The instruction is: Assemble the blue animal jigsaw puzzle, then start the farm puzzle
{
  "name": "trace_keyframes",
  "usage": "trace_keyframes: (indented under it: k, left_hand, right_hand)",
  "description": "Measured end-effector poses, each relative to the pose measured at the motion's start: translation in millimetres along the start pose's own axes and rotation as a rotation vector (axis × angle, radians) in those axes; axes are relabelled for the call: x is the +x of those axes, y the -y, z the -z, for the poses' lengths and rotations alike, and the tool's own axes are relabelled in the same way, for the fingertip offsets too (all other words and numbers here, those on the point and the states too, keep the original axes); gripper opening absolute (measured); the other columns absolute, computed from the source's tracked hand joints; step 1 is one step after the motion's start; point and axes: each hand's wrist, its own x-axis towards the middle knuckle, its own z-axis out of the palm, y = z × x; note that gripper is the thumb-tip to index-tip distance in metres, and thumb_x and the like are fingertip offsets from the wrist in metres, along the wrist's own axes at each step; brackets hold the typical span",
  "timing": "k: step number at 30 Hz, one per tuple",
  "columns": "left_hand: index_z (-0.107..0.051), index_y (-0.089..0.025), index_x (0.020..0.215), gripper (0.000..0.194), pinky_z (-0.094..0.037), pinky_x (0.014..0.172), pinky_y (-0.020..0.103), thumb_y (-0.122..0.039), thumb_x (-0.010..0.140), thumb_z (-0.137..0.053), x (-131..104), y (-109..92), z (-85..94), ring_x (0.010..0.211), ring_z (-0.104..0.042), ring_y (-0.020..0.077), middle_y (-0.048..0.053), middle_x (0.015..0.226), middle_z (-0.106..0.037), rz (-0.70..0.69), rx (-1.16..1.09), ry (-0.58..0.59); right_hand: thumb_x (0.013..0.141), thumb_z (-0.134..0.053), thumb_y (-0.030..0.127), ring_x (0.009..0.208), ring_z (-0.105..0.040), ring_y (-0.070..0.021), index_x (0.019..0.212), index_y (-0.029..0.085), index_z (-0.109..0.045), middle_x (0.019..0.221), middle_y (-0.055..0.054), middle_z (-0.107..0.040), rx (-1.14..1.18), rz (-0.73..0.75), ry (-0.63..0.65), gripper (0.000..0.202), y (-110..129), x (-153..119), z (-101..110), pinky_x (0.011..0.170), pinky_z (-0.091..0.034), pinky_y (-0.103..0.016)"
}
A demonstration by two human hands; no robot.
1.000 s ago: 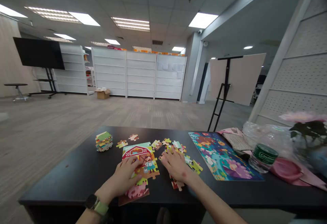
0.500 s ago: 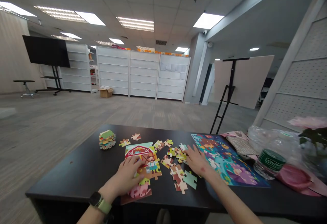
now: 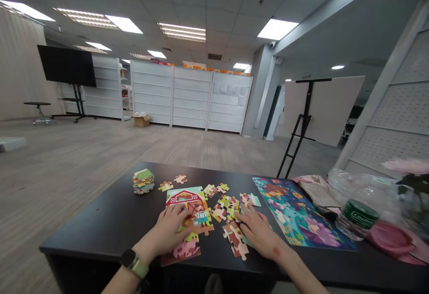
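Observation:
My left hand (image 3: 172,227) lies with fingers spread on the joined farm puzzle (image 3: 203,216), which shows a red barn, a farmer and a pink pig. Over the loose pieces to its right is my right hand (image 3: 258,229), fingers apart, partly covering a pale green piece. A brown and cream group of pieces (image 3: 235,239) lies just left of that hand, with yellow-green pieces (image 3: 229,202) beyond it. A red and pale green piece group (image 3: 250,199) sits past the fingertips. Two pieces (image 3: 180,178) rest behind the farm puzzle.
A stack of pieces (image 3: 143,181) stands at the table's back left. To the right lie a blue picture sheet (image 3: 301,213), a green-labelled bottle (image 3: 357,218), clear plastic and pink wrapping (image 3: 390,236). An easel (image 3: 301,128) stands behind the black table (image 3: 100,222).
My right hand has drawn back toward me, uncovering the red and pale green pieces and now covering much of the pale green one. My left hand stays on the farm puzzle.

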Motion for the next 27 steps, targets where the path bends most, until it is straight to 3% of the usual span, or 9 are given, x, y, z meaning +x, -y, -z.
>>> trace_keyframes:
  k: [5, 9, 13, 19, 22, 24, 27]
  left_hand:
    - [-0.052, -0.032, 0.136, 0.05, -0.029, 0.111, 0.052, -0.042, 0.086, -0.053, -2, -2, 1.2, 0.137, -0.038, 0.0317, 0.007, 0.147, -0.045, 0.003, -0.008, -0.004]
    - [-0.055, -0.032, 0.132, 0.048, -0.031, 0.11, 0.051, -0.043, 0.086, -0.054, -3, -4, 2.1, 0.135, -0.04, 0.0317, 0.007, 0.144, -0.047, 0.009, -0.015, -0.011]
    - [-0.056, -0.033, 0.13, 0.046, -0.032, 0.109, 0.051, -0.042, 0.085, -0.054, -1, -4, -0.4, 0.133, -0.041, 0.0309, 0.007, 0.142, -0.049, 0.007, -0.012, -0.032]
    - [-0.052, -0.033, 0.135, 0.05, -0.032, 0.109, 0.049, -0.042, 0.086, -0.053, -2, -5, 1.9, 0.133, -0.041, 0.0299, 0.006, 0.143, -0.047, -0.003, -0.018, -0.026]
    - [-0.052, -0.034, 0.135, 0.05, -0.032, 0.11, 0.049, -0.043, 0.085, -0.054, -4, -4, 3.7, 0.133, -0.041, 0.0301, 0.006, 0.144, -0.047, -0.012, -0.027, -0.03]
    - [-0.053, -0.033, 0.133, 0.049, -0.03, 0.11, 0.05, -0.043, 0.084, -0.055, -3, -3, 4.0, 0.133, -0.04, 0.031, 0.006, 0.144, -0.046, -0.012, -0.029, -0.036]
    - [-0.055, -0.033, 0.13, 0.049, -0.031, 0.11, 0.051, -0.042, 0.083, -0.057, -2, 0, 3.4, 0.132, -0.04, 0.0313, 0.006, 0.142, -0.047, -0.027, -0.039, -0.044]
  right_hand:
    - [0.095, -0.035, 0.03, 0.149, -0.02, -0.0297, 0.138, 0.03, -0.055, 0.157, -0.005, -0.036, -0.001, -0.075, -0.033, 0.047, -13, -9, -1, 0.116, -0.025, -0.052]
    - [0.092, -0.039, 0.024, 0.148, -0.023, -0.0318, 0.134, 0.025, -0.058, 0.155, -0.009, -0.039, -0.051, -0.111, -0.096, 0.046, -14, 7, 1, 0.114, -0.026, -0.053]
    - [0.09, -0.038, 0.019, 0.148, -0.024, -0.0308, 0.144, 0.025, -0.048, 0.156, -0.011, -0.038, 0.011, -0.013, -0.045, 0.055, 11, 45, 1, 0.116, -0.022, -0.053]
    - [0.08, -0.046, 0.01, 0.15, -0.015, -0.0303, 0.155, 0.026, -0.025, 0.163, -0.011, -0.018, 0.037, 0.193, 0.09, 0.079, 44, 122, -2, 0.116, -0.02, -0.053]
    - [0.073, -0.058, 0.013, 0.142, -0.036, -0.0275, 0.151, 0.023, -0.036, 0.155, -0.011, -0.039, 0.029, 0.252, 0.18, 0.081, 46, 158, 6, 0.114, -0.03, -0.041]
    - [0.065, -0.07, 0.018, 0.127, -0.053, -0.0279, 0.142, 0.021, -0.05, 0.141, -0.011, -0.056, 0.014, 0.272, 0.241, 0.08, 45, 178, 14, 0.105, -0.04, -0.034]
    - [0.052, -0.079, 0.022, 0.103, -0.064, -0.0276, 0.124, 0.02, -0.064, 0.117, -0.008, -0.068, -0.002, 0.249, 0.307, 0.073, 43, 196, 22, 0.085, -0.049, -0.031]
